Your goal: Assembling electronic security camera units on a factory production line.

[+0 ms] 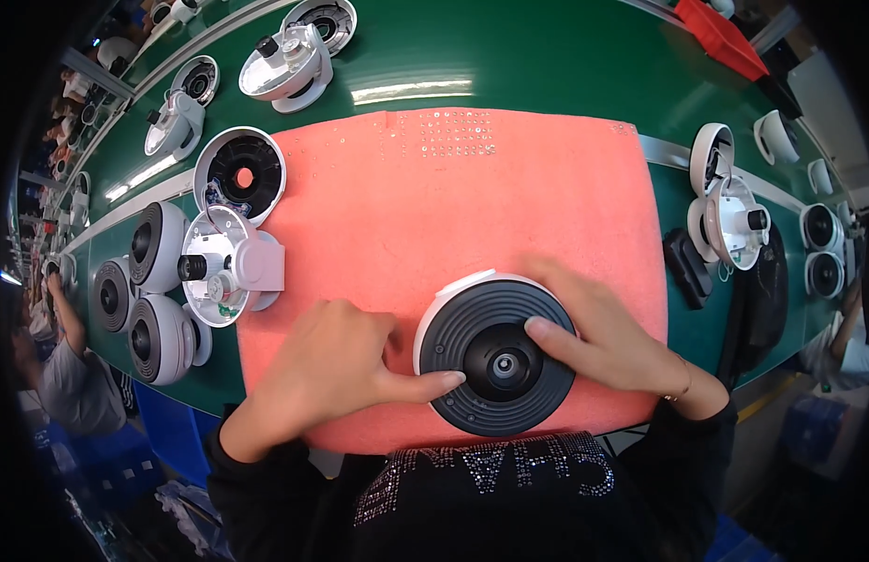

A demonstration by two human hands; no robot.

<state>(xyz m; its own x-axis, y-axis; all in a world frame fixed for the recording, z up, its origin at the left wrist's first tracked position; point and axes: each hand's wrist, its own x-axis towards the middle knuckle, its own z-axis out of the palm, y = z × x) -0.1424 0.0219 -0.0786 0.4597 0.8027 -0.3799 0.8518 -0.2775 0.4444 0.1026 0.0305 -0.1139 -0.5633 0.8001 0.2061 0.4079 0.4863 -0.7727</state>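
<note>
A round white camera unit (448, 351) with a dark grey ribbed front plate and a central lens lies face up on the near part of the salmon-pink foam mat (453, 215). My right hand (608, 332) grips its right side, thumb on the ribbed plate beside the lens ring, fingers round the far rim and slightly blurred. At the left edge is my left hand (336, 365). Its thumb stretches onto the plate, while the other fingers curl loosely beside the housing, apart from it. What lies under the unit is hidden.
Opened white camera housings (233, 267) sit left of the mat, beside several assembled units (158, 245). Small screws (458, 131) stand in rows on the mat's far part. Another opened housing (734, 220) and a black block-shaped object (687, 269) lie right. A red tray (720, 37) is far right.
</note>
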